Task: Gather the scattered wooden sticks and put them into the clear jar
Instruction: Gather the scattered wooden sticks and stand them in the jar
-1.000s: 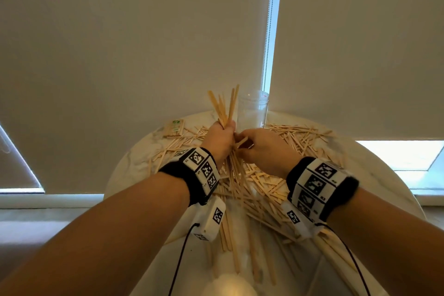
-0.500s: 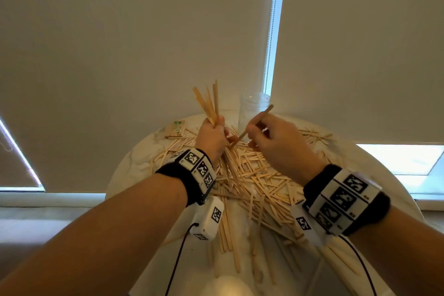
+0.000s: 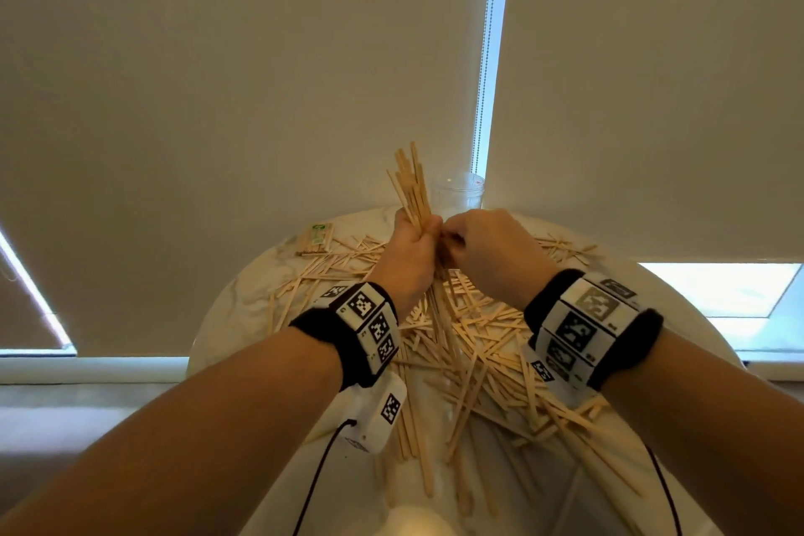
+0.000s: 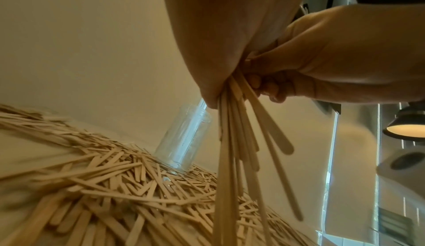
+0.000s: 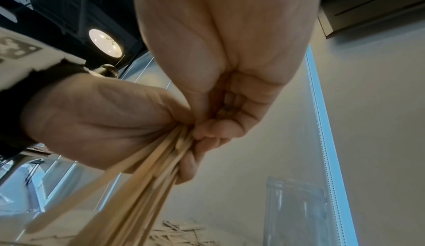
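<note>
My left hand (image 3: 413,244) grips a bundle of wooden sticks (image 3: 409,191) upright above the table, with their tops fanning out beside the clear jar (image 3: 459,194). My right hand (image 3: 472,239) is pressed against the left, its fingers (image 4: 264,86) curled onto the same bundle (image 4: 232,159). The right wrist view shows both hands meeting where the sticks (image 5: 142,186) are held. The jar (image 4: 184,141) stands upright at the far side of the table, just behind the hands; I see no sticks in it. Many loose sticks (image 3: 457,339) lie heaped across the round white table (image 3: 243,300).
A small packet (image 3: 315,237) lies at the table's far left edge. Closed roller blinds (image 3: 261,78) hang right behind the table and the jar. Loose sticks reach the base of the jar (image 5: 296,213) and spread toward the near right edge.
Half a second ago my right hand held a single stick up near the jar. It has since closed against my left hand, and that stick no longer shows apart from the bundle.
</note>
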